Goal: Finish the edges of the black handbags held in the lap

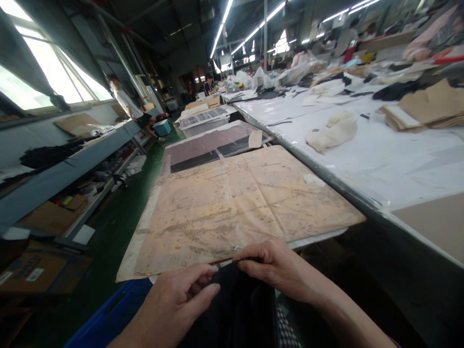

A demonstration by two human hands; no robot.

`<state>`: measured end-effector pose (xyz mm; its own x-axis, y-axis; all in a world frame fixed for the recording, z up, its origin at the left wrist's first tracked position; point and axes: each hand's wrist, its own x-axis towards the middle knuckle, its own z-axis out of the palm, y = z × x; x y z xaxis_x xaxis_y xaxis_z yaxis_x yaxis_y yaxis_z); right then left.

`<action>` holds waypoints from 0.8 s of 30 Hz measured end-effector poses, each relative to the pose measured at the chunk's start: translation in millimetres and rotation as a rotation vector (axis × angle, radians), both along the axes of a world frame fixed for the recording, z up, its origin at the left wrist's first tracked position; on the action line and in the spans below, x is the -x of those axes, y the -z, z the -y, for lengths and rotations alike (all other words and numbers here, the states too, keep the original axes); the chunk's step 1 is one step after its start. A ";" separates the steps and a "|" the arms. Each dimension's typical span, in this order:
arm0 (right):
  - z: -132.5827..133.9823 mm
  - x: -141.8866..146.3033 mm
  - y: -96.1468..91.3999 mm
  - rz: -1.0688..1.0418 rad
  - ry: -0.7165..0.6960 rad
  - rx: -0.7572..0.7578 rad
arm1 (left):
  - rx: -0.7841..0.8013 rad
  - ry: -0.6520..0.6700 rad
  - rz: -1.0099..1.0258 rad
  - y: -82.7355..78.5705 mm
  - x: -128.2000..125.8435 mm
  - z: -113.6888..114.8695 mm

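A piece of black fabric (235, 309) hangs at the near edge of a worktop, close to my body. My right hand (270, 263) pinches its upper edge between thumb and fingers. At the fabric's left side is my left hand (181, 297), fingers half curled and the thumb apart from them; its fingertips are right at the cloth. Just beyond both hands lies the stained, tan-covered worktop (217, 208). Below the fabric, a bit of checked cloth (286, 328) shows. The lower part of the black fabric runs out of view.
A blue crate (112, 314) stands low at the left. On the right, a long white table (366, 164) bears a cream cloth bundle (333, 131) and brown sheets (431, 106). Shelving (72, 169) and a cardboard box (39, 270) line the left; several people are farther off.
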<state>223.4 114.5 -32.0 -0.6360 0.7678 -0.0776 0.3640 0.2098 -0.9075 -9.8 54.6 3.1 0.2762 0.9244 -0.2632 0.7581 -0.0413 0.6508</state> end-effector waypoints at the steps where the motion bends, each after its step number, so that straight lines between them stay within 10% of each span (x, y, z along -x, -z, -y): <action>1: 0.7 -0.1 -0.3 0.005 0.006 -0.009 | -0.056 0.019 -0.057 0.6 -2.6 -1.1; 6: 3.2 -3.4 -0.4 0.008 0.020 -0.024 | -0.195 0.057 -0.127 6.9 -6.4 -3.3; 16: 11.0 -4.8 4.2 -0.050 0.041 -0.003 | 0.047 -0.182 0.135 9.7 -15.1 -5.7; 24: 18.0 -5.4 2.1 -0.053 0.044 -0.032 | -0.048 -0.052 0.030 6.9 -15.8 0.7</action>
<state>228.8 96.5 -34.1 -0.6043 0.7965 -0.0198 0.3255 0.2242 -0.9186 6.0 53.9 -3.8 0.2349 0.9490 -0.2104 0.7400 -0.0343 0.6717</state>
